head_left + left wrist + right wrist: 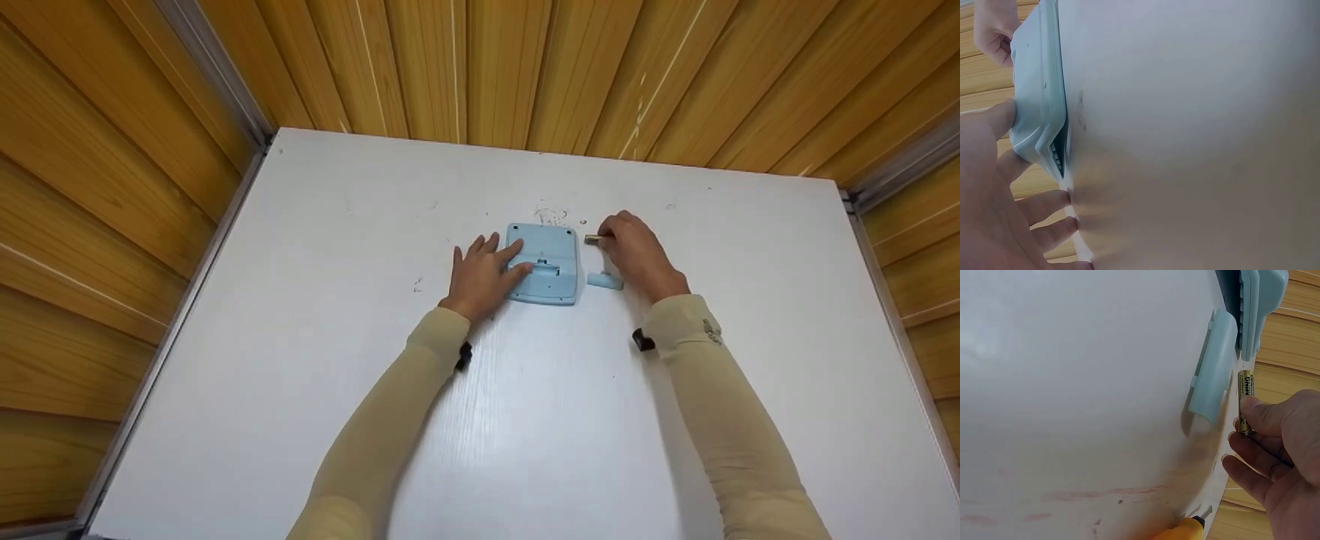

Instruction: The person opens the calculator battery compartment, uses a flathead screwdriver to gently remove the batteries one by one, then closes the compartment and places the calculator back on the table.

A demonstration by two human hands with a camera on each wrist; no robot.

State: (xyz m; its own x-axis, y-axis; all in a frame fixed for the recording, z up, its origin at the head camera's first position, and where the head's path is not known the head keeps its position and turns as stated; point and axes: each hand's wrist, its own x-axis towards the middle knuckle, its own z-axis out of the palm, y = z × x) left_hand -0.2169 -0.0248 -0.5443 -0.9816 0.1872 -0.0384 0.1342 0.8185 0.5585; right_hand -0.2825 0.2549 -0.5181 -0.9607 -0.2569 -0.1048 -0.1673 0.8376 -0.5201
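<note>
A light blue calculator (544, 289) lies face down on the white table, its battery slot (551, 269) uncovered. My left hand (480, 281) rests with fingers spread at its left side; thumb and index finger touch the back, and the other fingertips touch the table in the left wrist view. To the right of the calculator, my right hand (637, 251) pinches a gold battery (1246, 385) between thumb and fingers, just above the table. The loose light blue battery cover (1216, 368) lies between that hand and the calculator.
A yellow-orange object (1182, 531) with a dark tip shows partly at the bottom of the right wrist view. Dark scuff marks (551, 216) dot the white table (525, 420). Wood-slat walls (495, 75) stand behind it and at both sides.
</note>
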